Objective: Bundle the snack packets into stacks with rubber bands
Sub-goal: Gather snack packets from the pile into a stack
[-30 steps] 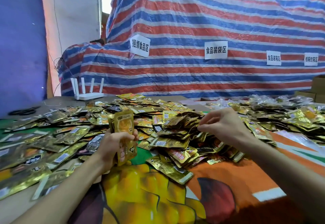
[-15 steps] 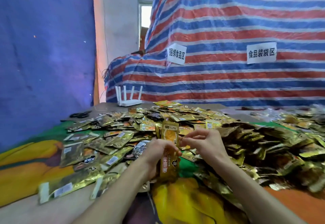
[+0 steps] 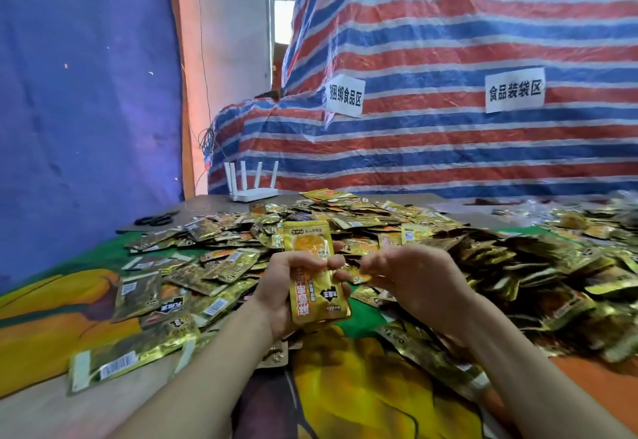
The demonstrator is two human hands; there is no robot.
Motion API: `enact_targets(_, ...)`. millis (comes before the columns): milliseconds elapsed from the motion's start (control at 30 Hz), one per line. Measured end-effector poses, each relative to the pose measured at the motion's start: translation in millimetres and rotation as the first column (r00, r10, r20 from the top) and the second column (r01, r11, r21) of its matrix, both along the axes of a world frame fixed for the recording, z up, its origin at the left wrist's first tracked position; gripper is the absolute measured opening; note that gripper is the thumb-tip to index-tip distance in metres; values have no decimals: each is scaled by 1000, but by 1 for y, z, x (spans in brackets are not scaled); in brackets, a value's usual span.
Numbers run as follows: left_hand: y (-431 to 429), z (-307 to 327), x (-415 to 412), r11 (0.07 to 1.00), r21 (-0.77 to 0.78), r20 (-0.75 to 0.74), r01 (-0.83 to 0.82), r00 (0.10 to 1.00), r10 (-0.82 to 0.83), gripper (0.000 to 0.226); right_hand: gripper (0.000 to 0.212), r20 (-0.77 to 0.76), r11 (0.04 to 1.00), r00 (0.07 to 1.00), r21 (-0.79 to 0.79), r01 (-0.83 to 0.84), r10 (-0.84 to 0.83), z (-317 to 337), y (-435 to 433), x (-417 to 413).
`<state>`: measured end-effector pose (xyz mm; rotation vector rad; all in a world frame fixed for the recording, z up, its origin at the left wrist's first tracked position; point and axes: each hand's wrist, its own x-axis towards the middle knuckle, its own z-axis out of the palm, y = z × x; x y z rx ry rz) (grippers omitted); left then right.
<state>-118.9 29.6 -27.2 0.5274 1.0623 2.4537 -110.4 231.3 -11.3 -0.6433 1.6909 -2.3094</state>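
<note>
Packet stack (image 3: 316, 276) is up off the table, gripped upright in the person's left hand (image 3: 286, 295). Thumb and fingers wrap round the middle of it, so the gold top sticks out above and the printed orange front faces the person. It looks like more than one packet pressed together, though I can't count them from here. The right hand (image 3: 423, 283) sits just beside it, knuckles up, fingers curled in toward the stack. A bit of gold foil shows right at the fingertips, but honestly I can't tell if it's pinched or just part of the pile behind. Both hands hover over the near edge of a big loose heap of gold packets (image 3: 466, 252) that spreads across most of the table, deeper on the right and thinner and flatter toward the left. Under it all is a bright printed cloth (image 3: 366, 390) in yellow, green and orange. Further back on the bare tabletop there are black scissors (image 3: 155, 220) on the left and a white router (image 3: 253, 193) with its antennas up. Behind that hangs a red, white and blue striped tarp (image 3: 466, 41) with two white paper signs (image 3: 345, 96) stuck on, and a blue sheet (image 3: 86, 93) covers the left side.
</note>
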Motion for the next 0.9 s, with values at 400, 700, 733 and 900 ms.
enact_targets(400, 5, -3, -5, 985, -94, 48, -143, 988, 148, 38, 49, -52, 982, 993, -159, 101, -110, -1, -1, -3)
enact_targets(700, 5, 1, -14, 877, 126, 120, -464, 885, 450, 31, 72, -231, 941, 941, 176, 290, -247, -24, -46, 12)
enact_targets(733, 10, 1, -12, 886, 113, 117, -450, 892, 438, 29, 72, -299, 921, 917, 203, 332, -265, -26, -52, 14)
enact_targets(900, 25, -4, -4, 921, 21, 45, -388, 921, 387, 32, 67, -459, 880, 829, 183, 439, -318, -32, -62, 16)
